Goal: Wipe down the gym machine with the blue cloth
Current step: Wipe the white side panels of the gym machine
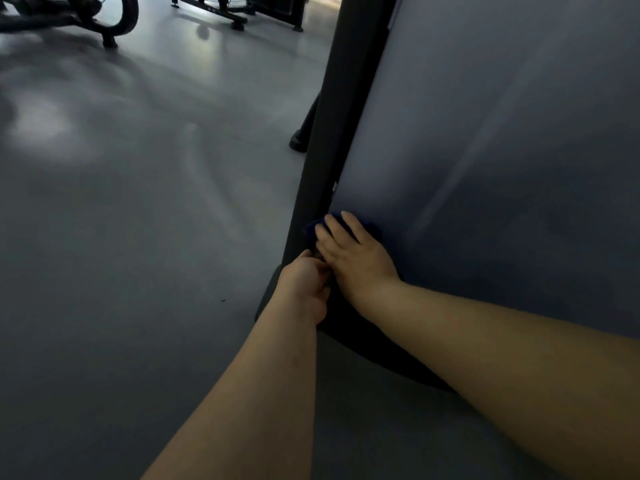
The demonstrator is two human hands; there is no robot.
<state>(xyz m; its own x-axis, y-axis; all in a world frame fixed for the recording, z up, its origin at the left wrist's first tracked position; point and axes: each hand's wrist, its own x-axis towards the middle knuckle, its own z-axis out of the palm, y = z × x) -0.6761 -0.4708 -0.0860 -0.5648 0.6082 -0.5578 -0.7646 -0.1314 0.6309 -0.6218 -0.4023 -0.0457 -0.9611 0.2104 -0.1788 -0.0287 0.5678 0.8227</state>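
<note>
Right hand (pixel 353 251) lies flat, fingers straight, pressing the blue cloth (pixel 313 230) against the grey panel (pixel 485 168) of the gym machine, right beside its black upright post (pixel 332 116). The cloth peeks out at ten o'clock from those fingers. Left hand (pixel 304 285) sits at seven o'clock of the right, touching it, its grip curled narrow at the post's foot; what it holds, I cannot tell. Grey floor (pixel 138 237) spreads left, more machines (pixel 86 15) at eleven o'clock.

We extend both bare forearms forward and downward. Our right hand (pixel 356 252) lies flat with fingers straight and slightly spread. Our left hand (pixel 306 287) sits just beside it, fingers apparently curled; its grasp is obscured.
</note>
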